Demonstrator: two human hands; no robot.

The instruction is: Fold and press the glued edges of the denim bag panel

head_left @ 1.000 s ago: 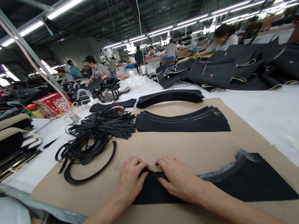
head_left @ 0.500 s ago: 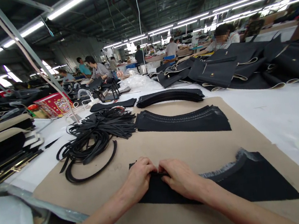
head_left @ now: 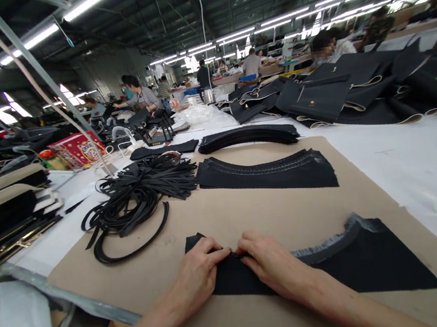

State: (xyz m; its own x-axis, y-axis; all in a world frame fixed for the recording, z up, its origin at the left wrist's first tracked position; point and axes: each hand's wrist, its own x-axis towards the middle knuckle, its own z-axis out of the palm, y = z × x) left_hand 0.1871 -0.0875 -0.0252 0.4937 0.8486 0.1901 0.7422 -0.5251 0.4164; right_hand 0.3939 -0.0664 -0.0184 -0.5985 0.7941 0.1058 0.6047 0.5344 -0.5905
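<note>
A black fabric panel (head_left: 361, 270) with a curved, whitish-smeared upper edge lies flat before me. On the left part of that edge, my left hand (head_left: 202, 265) is closed, thumb and forefinger pressed to the fabric. Close by on the right, my right hand (head_left: 269, 261) pinches the same edge with its fingers bent. A small folded bit of edge shows between the two hands; my fingers hide the rest there. Beyond my hands sits a stack of similar curved black panels (head_left: 269, 178) with whitish lines along the curve.
Brown board (head_left: 169, 277) covers the white table (head_left: 387, 162). Black strips (head_left: 144, 184) lie in a tangled heap at left. Farther back are a curved black stack (head_left: 249, 137) and piled black bag pieces (head_left: 314, 97). Co-workers sit and stand in the background.
My left hand has shifted slightly left and down, its thumb now straighter, showing more of the panel's left corner. My right hand stays at the edge. The view has moved a little.
</note>
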